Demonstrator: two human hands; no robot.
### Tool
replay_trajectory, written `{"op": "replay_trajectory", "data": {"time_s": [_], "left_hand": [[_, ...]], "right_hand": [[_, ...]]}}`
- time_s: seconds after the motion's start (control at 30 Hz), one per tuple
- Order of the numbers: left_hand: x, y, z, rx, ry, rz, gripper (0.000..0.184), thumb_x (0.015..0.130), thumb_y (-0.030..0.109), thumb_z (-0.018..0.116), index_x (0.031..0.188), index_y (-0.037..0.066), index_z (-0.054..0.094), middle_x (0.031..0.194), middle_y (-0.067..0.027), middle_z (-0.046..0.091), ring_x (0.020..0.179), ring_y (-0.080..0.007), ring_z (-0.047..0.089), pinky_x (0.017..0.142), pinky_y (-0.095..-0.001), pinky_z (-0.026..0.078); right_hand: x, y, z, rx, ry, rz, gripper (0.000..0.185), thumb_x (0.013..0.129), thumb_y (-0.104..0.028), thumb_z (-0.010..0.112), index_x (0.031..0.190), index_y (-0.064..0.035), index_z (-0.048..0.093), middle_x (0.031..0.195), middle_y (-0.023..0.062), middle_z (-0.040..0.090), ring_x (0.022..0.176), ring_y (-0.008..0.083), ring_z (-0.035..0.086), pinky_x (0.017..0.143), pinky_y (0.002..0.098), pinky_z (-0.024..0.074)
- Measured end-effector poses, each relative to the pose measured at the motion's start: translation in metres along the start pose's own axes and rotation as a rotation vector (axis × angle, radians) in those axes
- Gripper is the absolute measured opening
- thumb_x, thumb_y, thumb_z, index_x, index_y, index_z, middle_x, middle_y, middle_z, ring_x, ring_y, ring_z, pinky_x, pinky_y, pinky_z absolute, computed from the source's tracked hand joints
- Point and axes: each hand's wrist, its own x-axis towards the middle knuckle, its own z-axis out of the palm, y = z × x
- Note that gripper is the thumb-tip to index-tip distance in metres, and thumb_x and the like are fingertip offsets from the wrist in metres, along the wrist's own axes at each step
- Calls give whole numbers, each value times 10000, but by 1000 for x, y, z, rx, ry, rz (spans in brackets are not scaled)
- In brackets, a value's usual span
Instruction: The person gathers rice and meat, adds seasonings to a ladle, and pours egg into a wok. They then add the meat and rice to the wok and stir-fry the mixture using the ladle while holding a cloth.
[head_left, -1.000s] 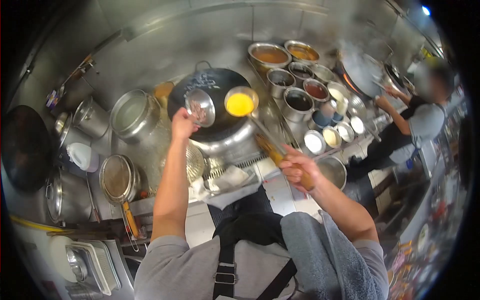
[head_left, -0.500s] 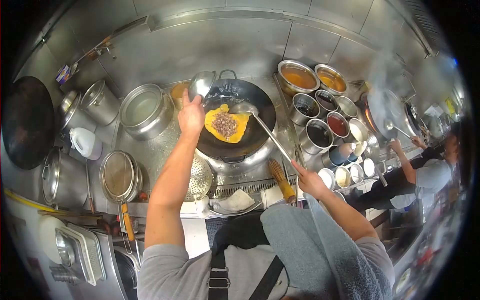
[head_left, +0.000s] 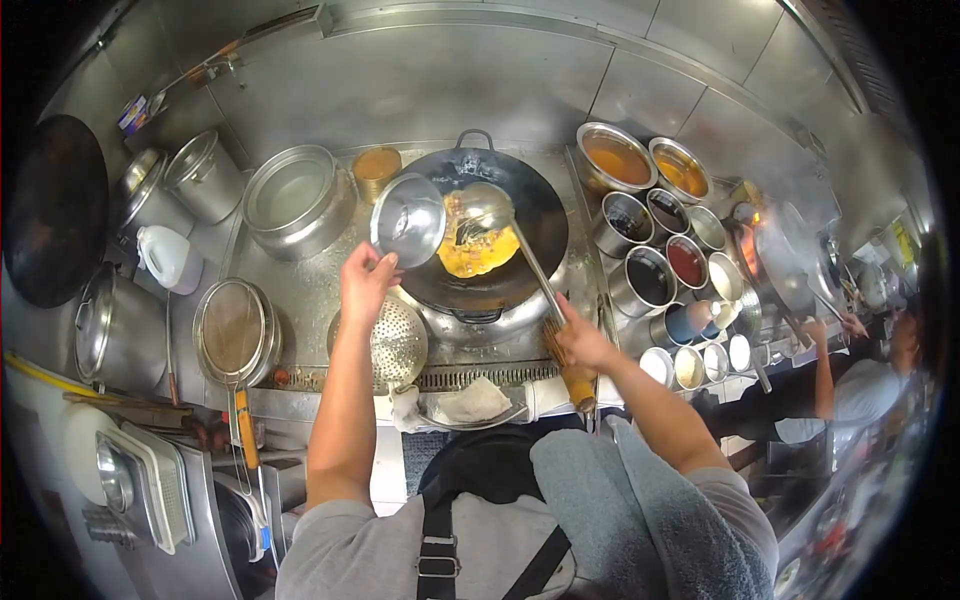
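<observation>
A metal bowl is pinched at its rim by my left hand, beside the left edge of the black wok. The bowl's shiny inside faces me and looks bare. My right hand is wrapped round the long handle of a ladle. The ladle's head lies in the wok on a yellow sheet of egg and covers its upper part. Bits of brownish minced meat show near the ladle; the rest is hidden.
A perforated strainer, a bamboo brush and a folded cloth lie before the wok. Sauce pots stand to the right, a large pot to the left. Another person works at the far right near a flame.
My left hand has drawn the bowl down towards me, turning its inside into view. My right hand has moved left, with the ladle now over the egg and meat.
</observation>
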Motion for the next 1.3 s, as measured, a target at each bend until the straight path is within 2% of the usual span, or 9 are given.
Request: {"op": "replay_trajectory", "data": {"time_s": [0.13,0.27,0.47,0.57,0.67,0.77,0.83,1.03,1.3], "left_hand": [[-23,-11,-7,-203,49,-56,207,895,67,611,767,72,448,796,-77,625,690,-206,672,572,-270,550],[-55,-12,7,-380,69,-150,187,910,83,606,826,84,439,854,-89,635,758,-233,693,593,-282,555],[-125,9,8,-397,224,-150,170,918,91,595,839,93,444,853,-81,631,713,-221,683,582,-286,562],[-168,25,0,-380,319,-148,151,919,110,597,859,94,459,803,-61,613,675,-208,671,568,-280,564],[-206,28,6,-373,426,-162,142,921,131,598,874,94,470,805,-59,612,676,-205,672,579,-284,568],[-227,27,21,-414,414,-132,135,926,129,590,890,96,464,865,-65,609,719,-208,674,609,-293,568],[-239,32,28,-414,445,-128,134,926,129,590,895,96,464,863,-67,609,719,-210,674,612,-293,568],[-271,44,20,-398,506,-107,118,931,138,588,949,70,493,896,-96,653,733,-202,677,615,-289,565],[-293,64,25,-449,471,-35,122,931,151,591,929,79,492,852,-71,641,709,-197,674,620,-285,565]], "right_hand": [[-34,29,22,-704,368,-440,776,884,-34,507,1520,-197,93,660,38,491,502,158,546,448,320,438],[-42,-28,-4,186,-98,98,744,887,-40,512,1512,-185,134,657,37,494,463,138,511,420,312,427],[10,1,8,-817,256,-117,782,857,-104,458,1497,-132,8,934,373,593,841,521,588,805,508,464],[-18,28,-11,-778,226,-351,806,846,-68,486,1505,-139,28,807,248,640,662,405,629,630,471,506],[-28,-11,-41,237,-261,21,871,820,-15,549,1517,-171,50,646,24,497,440,107,494,368,275,397],[27,9,-48,62,-223,-93,835,833,-25,530,1515,-172,72,676,57,526,449,136,513,379,298,413],[59,43,-35,-626,250,-413,775,862,-14,522,1509,-188,133,707,48,523,470,119,491,390,284,426],[-36,7,-51,82,-250,-84,771,853,-34,531,1504,-175,142,701,70,532,453,151,503,405,303,440],[29,43,0,-259,164,-250,769,861,-65,524,1506,-163,117,880,147,612,530,225,558,450,360,484]]}}
